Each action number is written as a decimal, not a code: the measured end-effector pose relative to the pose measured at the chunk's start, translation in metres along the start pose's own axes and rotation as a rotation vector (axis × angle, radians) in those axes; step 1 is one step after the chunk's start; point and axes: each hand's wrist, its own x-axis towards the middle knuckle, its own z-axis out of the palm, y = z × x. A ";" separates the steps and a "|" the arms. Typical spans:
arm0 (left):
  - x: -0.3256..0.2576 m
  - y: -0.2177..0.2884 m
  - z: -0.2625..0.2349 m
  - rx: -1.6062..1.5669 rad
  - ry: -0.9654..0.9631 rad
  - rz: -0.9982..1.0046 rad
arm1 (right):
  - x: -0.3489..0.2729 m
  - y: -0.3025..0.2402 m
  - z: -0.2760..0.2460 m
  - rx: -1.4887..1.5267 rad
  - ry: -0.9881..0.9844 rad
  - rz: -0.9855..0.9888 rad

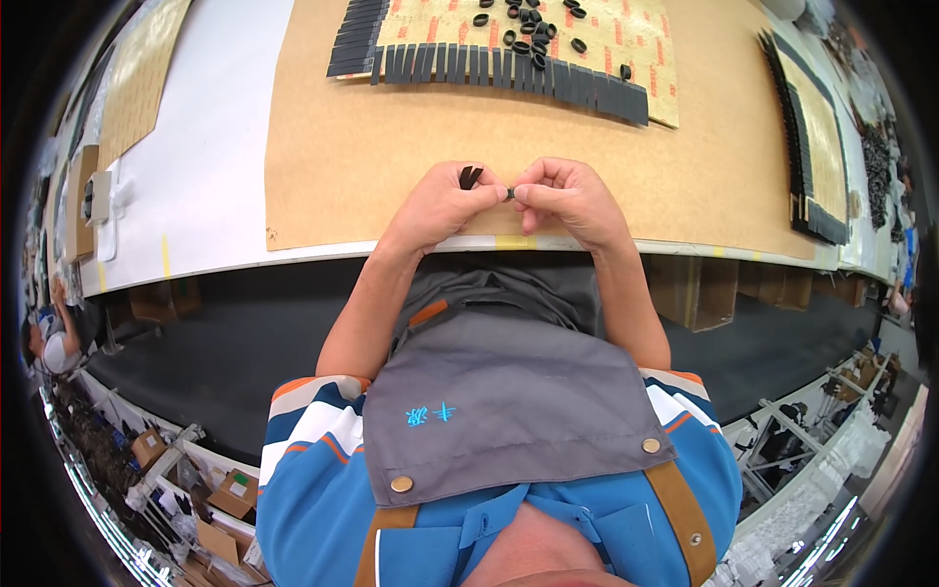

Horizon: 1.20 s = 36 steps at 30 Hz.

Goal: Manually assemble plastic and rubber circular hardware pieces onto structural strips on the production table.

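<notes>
Above the near part of the brown board, my left hand [440,205] and my right hand [575,203] meet fingertip to fingertip. Both are closed in a pinch on a small dark loop [510,194], mostly covered by the fingers. Short black strips [470,177] also stick up from my left hand. Farther off lies a yellowish backing sheet [445,22] with red print. A row of black strips [509,70] is lined up along its near edge. Several small black loops [533,29] are scattered on the sheet.
Brown board [362,186] covers the middle of the white table [220,147]. At the right lies another sheet edged with black strips [810,147]; a yellowish sheet [147,73] lies far left. Cardboard boxes [693,293] stand below the table edge. Another person [61,338] is at the far left.
</notes>
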 end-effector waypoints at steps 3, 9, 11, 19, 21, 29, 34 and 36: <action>0.002 0.001 0.003 -0.009 0.049 -0.019 | -0.002 0.002 -0.003 -0.003 -0.026 -0.048; 0.003 0.001 0.002 -0.033 0.070 -0.043 | -0.002 0.006 -0.014 0.043 -0.074 -0.135; 0.003 0.002 0.002 -0.019 0.066 -0.055 | 0.000 0.007 -0.017 0.075 -0.088 -0.137; 0.005 0.001 0.006 0.146 0.094 -0.009 | 0.001 -0.002 -0.015 0.032 -0.063 0.032; 0.005 0.003 0.006 0.155 0.077 -0.019 | 0.002 -0.003 -0.013 0.019 -0.053 0.036; 0.007 0.004 0.003 0.163 0.048 -0.058 | 0.008 0.005 -0.012 0.008 -0.030 0.003; 0.007 0.004 0.004 0.155 0.049 -0.060 | 0.008 0.003 -0.013 -0.005 -0.035 0.016; 0.007 0.005 0.004 0.159 0.051 -0.074 | 0.008 0.003 -0.012 -0.006 -0.035 0.015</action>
